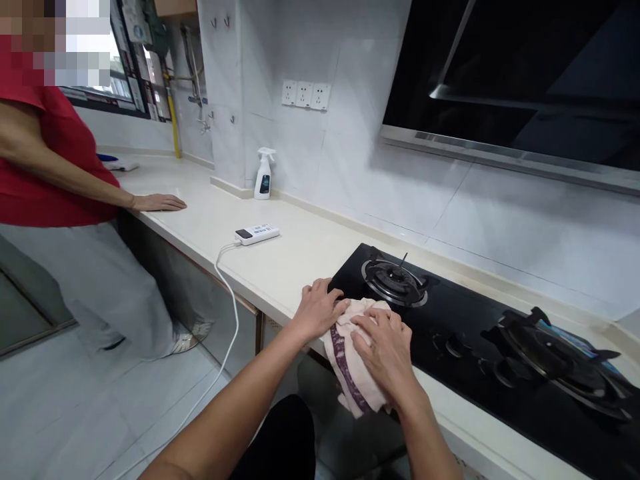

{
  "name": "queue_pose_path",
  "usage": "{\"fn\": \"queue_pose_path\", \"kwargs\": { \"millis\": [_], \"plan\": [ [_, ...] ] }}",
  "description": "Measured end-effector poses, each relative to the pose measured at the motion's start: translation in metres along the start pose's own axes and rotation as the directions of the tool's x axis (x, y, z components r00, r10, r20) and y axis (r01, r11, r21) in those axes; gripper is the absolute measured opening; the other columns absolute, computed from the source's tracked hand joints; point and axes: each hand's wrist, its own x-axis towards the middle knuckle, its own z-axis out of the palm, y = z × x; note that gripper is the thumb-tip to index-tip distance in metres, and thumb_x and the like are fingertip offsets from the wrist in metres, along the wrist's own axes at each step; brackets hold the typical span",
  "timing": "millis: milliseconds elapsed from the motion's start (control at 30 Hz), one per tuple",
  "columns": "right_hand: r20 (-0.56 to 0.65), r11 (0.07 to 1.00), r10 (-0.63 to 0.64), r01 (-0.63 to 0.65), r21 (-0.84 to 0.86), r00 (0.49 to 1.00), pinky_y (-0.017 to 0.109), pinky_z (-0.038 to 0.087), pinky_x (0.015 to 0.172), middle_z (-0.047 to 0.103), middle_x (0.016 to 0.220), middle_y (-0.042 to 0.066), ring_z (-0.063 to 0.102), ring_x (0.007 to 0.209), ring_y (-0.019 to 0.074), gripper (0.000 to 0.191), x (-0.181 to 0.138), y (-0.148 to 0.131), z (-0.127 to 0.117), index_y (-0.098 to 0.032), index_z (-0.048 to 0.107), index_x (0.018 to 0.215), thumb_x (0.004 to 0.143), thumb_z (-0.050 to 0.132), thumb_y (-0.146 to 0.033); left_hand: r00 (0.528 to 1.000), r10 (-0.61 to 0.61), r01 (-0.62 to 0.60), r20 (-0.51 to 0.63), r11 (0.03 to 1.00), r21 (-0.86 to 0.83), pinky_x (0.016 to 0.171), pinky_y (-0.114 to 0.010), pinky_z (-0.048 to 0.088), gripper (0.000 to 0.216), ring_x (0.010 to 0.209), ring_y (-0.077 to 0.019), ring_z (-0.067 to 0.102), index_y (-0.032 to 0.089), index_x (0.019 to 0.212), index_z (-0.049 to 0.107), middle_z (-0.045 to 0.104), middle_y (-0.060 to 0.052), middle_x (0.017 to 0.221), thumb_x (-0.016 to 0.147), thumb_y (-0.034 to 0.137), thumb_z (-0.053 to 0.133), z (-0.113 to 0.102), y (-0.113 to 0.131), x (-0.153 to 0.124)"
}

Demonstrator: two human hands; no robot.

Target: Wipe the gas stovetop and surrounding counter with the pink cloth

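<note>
A pale pink cloth with a purple stripe lies over the front left corner of the black glass gas hob and hangs off the counter edge. My left hand rests on the cloth's left end, fingers curled on it at the hob's corner. My right hand lies flat on top of the cloth, fingers spread and pressing it down.
A burner sits just behind the hands, another burner to the right. On the cream counter lie a white device with a cable and a spray bottle. A person in red stands left, hand on the counter.
</note>
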Motion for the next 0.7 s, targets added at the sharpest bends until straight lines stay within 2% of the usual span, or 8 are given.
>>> {"fn": "queue_pose_path", "kwargs": {
  "millis": [200,367,467,567,633,700],
  "plan": [
    [-0.016,1.0,0.016,-0.016,0.005,1.0,0.051,0.042,0.099,0.065,0.133,0.001,0.052,0.124,0.0312,0.026,-0.04,0.05,-0.019,-0.04,0.077,0.105,0.094,0.058,-0.028,0.999,-0.006,0.006,0.051,1.0,0.013,0.115,-0.058,0.035,0.046,0.144,-0.033,0.044,0.027,0.133,0.062,0.053,-0.013,0.151,0.105,0.055,0.039,-0.002,0.003,0.001],
    [-0.082,0.998,0.051,-0.055,-0.044,0.995,0.054,0.046,0.102,0.063,0.136,0.003,0.056,0.125,0.0329,0.031,-0.099,0.119,-0.043,-0.04,0.08,0.102,0.094,0.05,-0.039,0.997,0.001,-0.001,0.076,1.0,0.0,0.116,-0.06,0.034,0.048,0.146,-0.0344,0.042,0.025,0.136,0.06,0.049,-0.016,0.155,0.104,0.055,0.042,-0.005,0.004,-0.002],
    [-0.097,0.985,0.13,-0.14,-0.1,0.987,0.056,0.048,0.101,0.056,0.147,0.004,0.055,0.129,0.0362,0.035,-0.139,0.168,-0.058,-0.04,0.081,0.102,0.094,0.049,-0.049,0.997,0.003,-0.002,0.081,1.0,-0.004,0.116,-0.061,0.033,0.049,0.146,-0.0349,0.042,0.024,0.136,0.06,0.048,-0.017,0.155,0.104,0.055,0.041,-0.005,0.004,-0.002],
    [-0.081,0.959,0.215,-0.226,-0.171,0.973,0.056,0.053,0.093,0.05,0.154,0.005,0.056,0.128,0.04,0.038,-0.173,0.215,-0.067,-0.04,0.082,0.106,0.088,0.055,-0.06,0.997,0.003,-0.003,0.083,1.0,-0.001,0.117,-0.061,0.032,0.05,0.146,-0.0354,0.042,0.023,0.136,0.06,0.048,-0.018,0.155,0.104,0.055,0.041,-0.005,0.004,-0.002],
    [-0.073,0.946,0.248,-0.258,-0.197,0.966,0.055,0.054,0.09,0.05,0.154,0.005,0.057,0.127,0.041,0.041,-0.188,0.238,-0.069,-0.04,0.081,0.108,0.085,0.057,-0.063,0.996,0.005,-0.005,0.086,1.0,0.002,0.116,-0.061,0.033,0.05,0.145,-0.0352,0.043,0.023,0.137,0.059,0.048,-0.018,0.155,0.104,0.055,0.04,-0.006,0.005,-0.002],
    [-0.072,0.936,0.269,-0.278,-0.216,0.96,0.055,0.054,0.09,0.051,0.153,0.006,0.058,0.127,0.0409,0.042,-0.193,0.247,-0.069,-0.04,0.08,0.11,0.085,0.057,-0.064,0.996,0.005,-0.006,0.087,1.0,0.003,0.116,-0.061,0.033,0.05,0.146,-0.0348,0.042,0.023,0.137,0.059,0.048,-0.018,0.155,0.104,0.055,0.04,-0.005,0.006,-0.002]
  ]
}}
